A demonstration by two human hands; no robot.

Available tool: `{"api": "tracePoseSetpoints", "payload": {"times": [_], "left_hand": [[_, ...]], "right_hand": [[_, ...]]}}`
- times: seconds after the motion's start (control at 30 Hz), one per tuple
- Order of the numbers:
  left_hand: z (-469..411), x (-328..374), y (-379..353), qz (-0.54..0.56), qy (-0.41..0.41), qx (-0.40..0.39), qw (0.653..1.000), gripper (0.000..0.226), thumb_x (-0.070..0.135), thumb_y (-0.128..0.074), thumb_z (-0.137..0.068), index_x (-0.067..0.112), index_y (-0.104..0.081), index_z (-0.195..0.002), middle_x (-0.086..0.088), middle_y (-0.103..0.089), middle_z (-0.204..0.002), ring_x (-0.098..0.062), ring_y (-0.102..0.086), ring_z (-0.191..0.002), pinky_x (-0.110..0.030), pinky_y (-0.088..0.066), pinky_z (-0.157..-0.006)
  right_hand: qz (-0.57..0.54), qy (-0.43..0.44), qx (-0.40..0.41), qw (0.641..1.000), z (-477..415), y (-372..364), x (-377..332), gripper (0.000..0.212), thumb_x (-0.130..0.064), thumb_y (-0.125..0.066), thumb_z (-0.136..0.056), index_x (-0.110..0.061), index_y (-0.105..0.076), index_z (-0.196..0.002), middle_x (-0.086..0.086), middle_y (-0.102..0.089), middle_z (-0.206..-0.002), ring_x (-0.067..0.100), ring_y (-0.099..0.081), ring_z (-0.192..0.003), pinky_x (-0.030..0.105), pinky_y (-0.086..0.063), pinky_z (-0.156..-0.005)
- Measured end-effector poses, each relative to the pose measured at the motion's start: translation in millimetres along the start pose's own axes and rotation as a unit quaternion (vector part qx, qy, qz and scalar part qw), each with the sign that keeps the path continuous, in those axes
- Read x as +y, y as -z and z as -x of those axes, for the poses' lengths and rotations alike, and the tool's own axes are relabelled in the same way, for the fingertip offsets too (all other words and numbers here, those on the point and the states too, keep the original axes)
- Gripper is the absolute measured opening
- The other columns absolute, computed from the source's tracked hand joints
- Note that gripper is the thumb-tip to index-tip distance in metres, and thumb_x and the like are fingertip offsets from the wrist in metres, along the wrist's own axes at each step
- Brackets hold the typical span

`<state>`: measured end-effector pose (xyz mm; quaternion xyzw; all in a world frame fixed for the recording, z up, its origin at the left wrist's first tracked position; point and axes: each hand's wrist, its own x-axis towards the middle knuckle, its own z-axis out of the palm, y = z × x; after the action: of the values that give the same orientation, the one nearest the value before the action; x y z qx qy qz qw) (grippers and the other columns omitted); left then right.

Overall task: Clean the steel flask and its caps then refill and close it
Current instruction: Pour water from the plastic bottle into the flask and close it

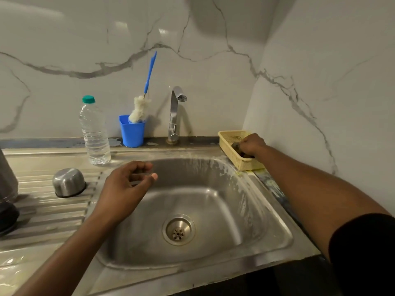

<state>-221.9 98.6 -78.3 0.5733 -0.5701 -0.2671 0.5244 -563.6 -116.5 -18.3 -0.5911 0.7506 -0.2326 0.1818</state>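
One steel sink (275,229) fills the view. The steel flask (6,176) stands cut off at the far left, a water bottle (94,133) sits towards the back, and a steel cap (68,182) lies inverted on the drainboard (53,212). The left hand (126,189) hovers loosely curled and empty; the right hand (252,146) grips a dark scrubber (236,145) in the yellow basket (245,165). It would be best to lift the scrubber clear without tipping the basket. No writing is readable.

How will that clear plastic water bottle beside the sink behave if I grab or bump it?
The water bottle looks nearly full, so probably heavy for its size. Its thin ribbed walls would likely give when squeezed. Tall and narrow, it may tip if bumped high up.
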Motion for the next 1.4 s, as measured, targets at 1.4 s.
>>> {"api": "tracePoseSetpoints", "payload": {"times": [1.4], "left_hand": [[-29.4, -15.5, 55.8, 0.056, 0.088, 0.245, 0.964, 0.012, 0.027, -0.076, -0.094, 0.029, -0.074, -0.106, 0.018, -0.073, -0.098, 0.027, -0.059, -0.078, 0.003, -0.039, -0.059]], "right_hand": [[-0.053, 0.397, -0.026, 0.916, 134.6, -149.1, -344.2, 0.021, -0.029, -0.07, -0.093, -0.016, -0.07, -0.109, 0.004, -0.072, -0.107, 0.024, -0.067, -0.098, 0.034, -0.054, -0.078]]}}
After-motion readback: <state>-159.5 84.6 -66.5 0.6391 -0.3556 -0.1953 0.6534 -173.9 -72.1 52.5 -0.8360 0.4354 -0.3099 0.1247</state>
